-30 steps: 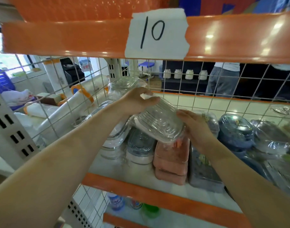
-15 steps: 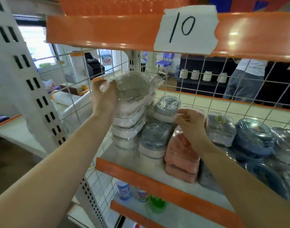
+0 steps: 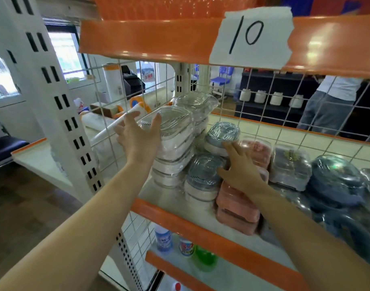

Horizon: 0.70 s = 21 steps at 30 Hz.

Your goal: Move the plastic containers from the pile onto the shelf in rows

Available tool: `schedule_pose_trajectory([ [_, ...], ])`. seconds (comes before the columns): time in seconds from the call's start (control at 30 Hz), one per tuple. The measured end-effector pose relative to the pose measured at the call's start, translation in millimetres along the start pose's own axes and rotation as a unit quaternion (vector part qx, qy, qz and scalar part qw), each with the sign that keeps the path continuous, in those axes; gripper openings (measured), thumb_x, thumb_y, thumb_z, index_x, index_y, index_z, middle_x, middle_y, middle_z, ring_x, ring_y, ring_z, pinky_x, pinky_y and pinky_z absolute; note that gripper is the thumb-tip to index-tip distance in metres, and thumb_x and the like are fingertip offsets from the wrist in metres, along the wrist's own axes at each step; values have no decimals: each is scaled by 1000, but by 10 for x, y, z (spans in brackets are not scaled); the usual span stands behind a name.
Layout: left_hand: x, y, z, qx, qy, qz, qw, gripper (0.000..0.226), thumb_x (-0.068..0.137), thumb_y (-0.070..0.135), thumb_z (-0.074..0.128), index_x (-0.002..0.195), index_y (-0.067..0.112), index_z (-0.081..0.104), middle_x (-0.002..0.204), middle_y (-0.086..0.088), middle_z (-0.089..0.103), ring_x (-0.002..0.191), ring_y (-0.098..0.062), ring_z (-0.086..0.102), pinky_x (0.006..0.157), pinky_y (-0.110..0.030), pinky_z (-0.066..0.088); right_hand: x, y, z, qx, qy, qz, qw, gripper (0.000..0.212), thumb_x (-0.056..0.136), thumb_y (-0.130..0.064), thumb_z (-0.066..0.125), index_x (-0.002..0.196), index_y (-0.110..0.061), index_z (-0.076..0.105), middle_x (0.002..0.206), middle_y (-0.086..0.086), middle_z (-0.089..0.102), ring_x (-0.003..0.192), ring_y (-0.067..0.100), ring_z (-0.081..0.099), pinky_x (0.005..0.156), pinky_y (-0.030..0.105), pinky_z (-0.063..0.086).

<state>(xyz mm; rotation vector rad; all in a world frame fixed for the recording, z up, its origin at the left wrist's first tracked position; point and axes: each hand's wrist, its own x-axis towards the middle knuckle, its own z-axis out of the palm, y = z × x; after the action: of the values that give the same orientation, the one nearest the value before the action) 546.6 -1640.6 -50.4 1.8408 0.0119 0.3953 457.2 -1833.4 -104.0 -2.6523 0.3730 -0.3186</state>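
Clear plastic fills the shelf [image 3: 175,198]. At the far left, the left hand [image 3: 138,139] is spread open with straight fingers, its palm against the near end of the top container [image 3: 171,124] of a white stack [image 3: 173,156]. Just right of that hand stand grey-lidded tubs [image 3: 203,175]. The right hand [image 3: 240,171] has loose, parted fingers touching the upper tub [image 3: 221,133] and rests on the pink boxes [image 3: 236,208]. Beyond it lie blue tubs [image 3: 335,179].
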Motion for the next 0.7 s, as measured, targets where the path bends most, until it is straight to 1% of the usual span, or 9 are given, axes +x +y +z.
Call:
schedule_pose_trajectory([
  [0.07, -76, -2, -69, 83, -10, 84, 993, 55, 86, 48, 61, 133, 25, 44, 142, -5, 28, 137, -26, 20, 113, -38, 21, 2, -3, -1, -16, -14, 3, 1000, 76, 89, -25, 60, 150, -23, 16, 159, 6, 10, 143, 32, 14, 112, 43, 23],
  [0.13, -132, -31, -129, 142, -47, 158, 976, 57, 84, 50, 62, 133, 25, 47, 143, -4, 30, 139, -25, 17, 115, -38, 17, 9, -7, -4, -22, -25, 10, 999, 76, 90, -27, 59, 151, -25, 14, 159, 5, 7, 144, 33, 11, 112, 44, 23],
  [0.2, -155, -51, -168, 175, -98, 189, 961, 62, 80, 52, 64, 134, 25, 47, 144, -4, 31, 138, -25, 19, 112, -37, 20, 15, -9, -4, -23, -27, 12, 999, 75, 90, -28, 58, 151, -25, 15, 160, 5, 6, 144, 33, 11, 112, 45, 23],
  [0.27, -165, -47, -190, 201, -121, 207, 950, 66, 78, 54, 65, 136, 28, 45, 146, -3, 29, 137, -26, 21, 110, -38, 24, 14, -11, -5, -21, -27, 12, 999, 74, 90, -28, 58, 151, -24, 16, 160, 5, 6, 144, 34, 10, 112, 45, 23],
  [0.33, -171, -22, -188, 214, -115, 215, 946, 66, 78, 53, 66, 136, 29, 45, 146, -3, 30, 136, -25, 22, 108, -38, 27, 8, -10, -5, -20, -29, 10, 999, 73, 90, -28, 57, 151, -24, 16, 159, 6, 7, 144, 34, 10, 113, 45, 21],
  [0.43, -160, 54, -146, 207, -96, 185, 956, 62, 82, 48, 66, 135, 25, 45, 143, -4, 32, 135, -25, 24, 106, -35, 29, -3, -7, -6, -24, -29, 7, 999, 73, 91, -28, 57, 151, -24, 16, 159, 7, 7, 144, 35, 9, 113, 45, 20],
  [0.5, -133, 104, -110, 211, -104, 165, 958, 61, 83, 48, 64, 135, 23, 44, 143, -5, 32, 135, -26, 24, 106, -36, 29, -9, -5, -4, -25, -29, 8, 999, 73, 91, -29, 57, 151, -24, 16, 159, 6, 6, 144, 36, 9, 114, 45, 20],
  [0.57, -96, 139, -79, 223, -118, 163, 954, 61, 84, 47, 63, 135, 22, 44, 143, -7, 31, 135, -27, 24, 104, -38, 31, -13, -5, 0, -28, -27, 9, 999, 72, 91, -29, 57, 151, -25, 17, 159, 6, 7, 144, 35, 10, 113, 45, 21],
  [0.7, -55, 148, -17, 232, -121, 161, 952, 60, 84, 47, 63, 134, 20, 44, 143, -8, 32, 134, -29, 27, 102, -39, 33, -17, -16, 4, -34, -20, 10, 999, 72, 91, -31, 56, 151, -25, 17, 159, 6, 8, 144, 34, 13, 112, 44, 24],
])
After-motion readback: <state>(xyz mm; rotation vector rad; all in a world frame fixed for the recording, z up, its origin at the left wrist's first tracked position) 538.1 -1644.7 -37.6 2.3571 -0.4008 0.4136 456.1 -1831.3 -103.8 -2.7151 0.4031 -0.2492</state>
